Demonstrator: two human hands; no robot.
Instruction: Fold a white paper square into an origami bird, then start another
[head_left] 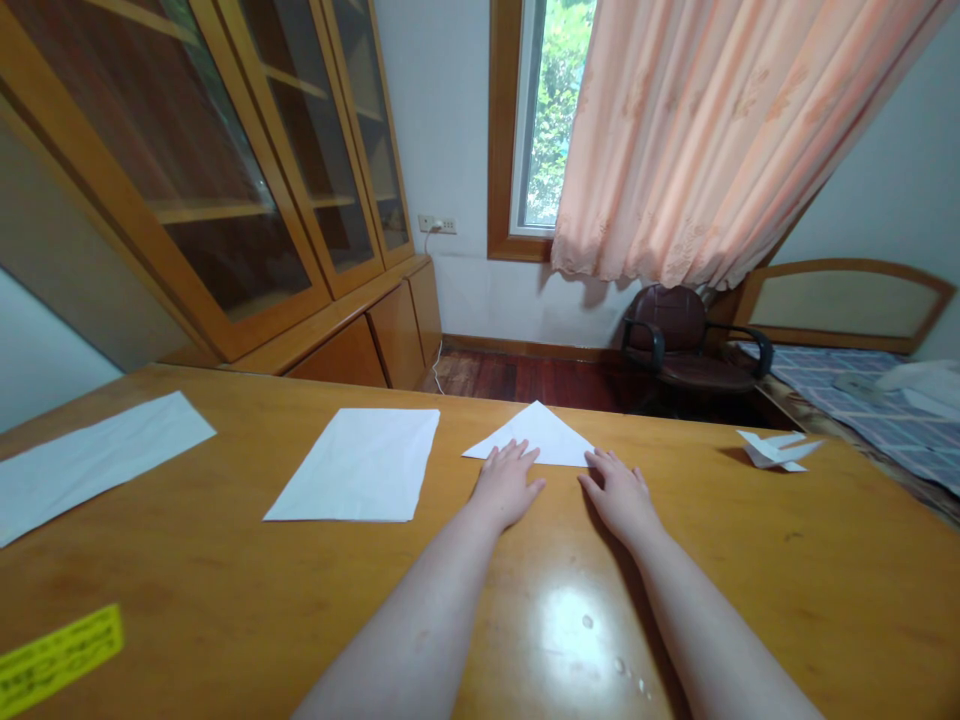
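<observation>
Now, the paper triangle (pixel 546 440) lies flat on the table (pixel 750 580), plain white, peak pointing away, long edge nearest. The left hand (pixel 506 490) rests on its left part, thumb apart from fingers; the right hand (pixel 619 500), likewise unclenched, touches its right corner.

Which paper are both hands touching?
The paper triangle, touched by the left hand and right hand; the wide sheet, long strip and spiky folded shape lie apart, untouched.
</observation>
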